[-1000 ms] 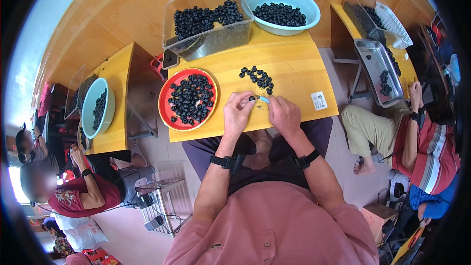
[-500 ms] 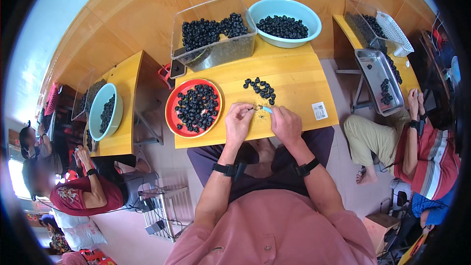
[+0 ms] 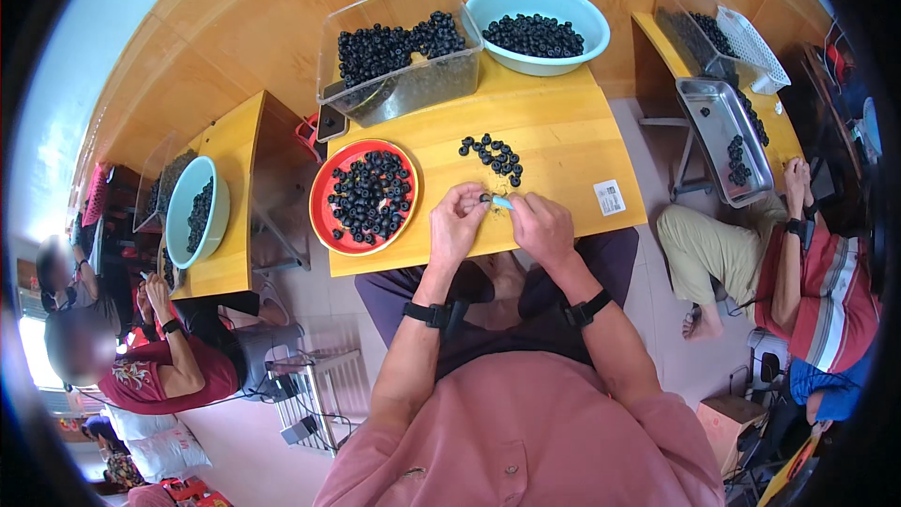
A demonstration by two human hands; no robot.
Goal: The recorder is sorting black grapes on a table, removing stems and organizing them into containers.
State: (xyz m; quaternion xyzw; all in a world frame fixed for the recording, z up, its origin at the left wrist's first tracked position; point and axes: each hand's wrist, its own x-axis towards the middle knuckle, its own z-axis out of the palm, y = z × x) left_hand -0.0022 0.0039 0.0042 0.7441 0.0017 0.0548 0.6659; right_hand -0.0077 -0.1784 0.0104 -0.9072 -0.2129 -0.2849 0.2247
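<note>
left hand (image 3: 457,222) and right hand (image 3: 540,223) sit together at the near edge of the yellow wooden table (image 3: 563,145), fingertips meeting. left hand fingers pinch one small dark berry (image 3: 485,197). right hand is closed on a small light-blue tool (image 3: 503,202), its tip touching the berry. both wrists wear black bands.

loose pile of dark berries (image 3: 495,156) lies on the table at 12 o'clock from the hands, near but apart from them. red plate (image 3: 324,211) full of berries sits at 9 o'clock from the left hand, just beside it, partly over the table's left edge. clear plastic bin (image 3: 398,84) of berries stands at 11 o'clock, at the far side of the table. light-blue bowl (image 3: 563,54) of berries is at 12 to 1 o'clock, touching the bin's right side. white sticker (image 3: 610,197) is on the table at 3 o'clock from the right hand.

second yellow table (image 3: 239,188) at 9 o'clock, well apart, carries a teal bowl (image 3: 180,216) of berries. metal tray (image 3: 718,131) with a few berries is at 2 o'clock, on another table. a seated person in a striped shirt (image 3: 826,291) is at 3 o'clock, a person in a red shirt (image 3: 155,376) at 8 o'clock.
</note>
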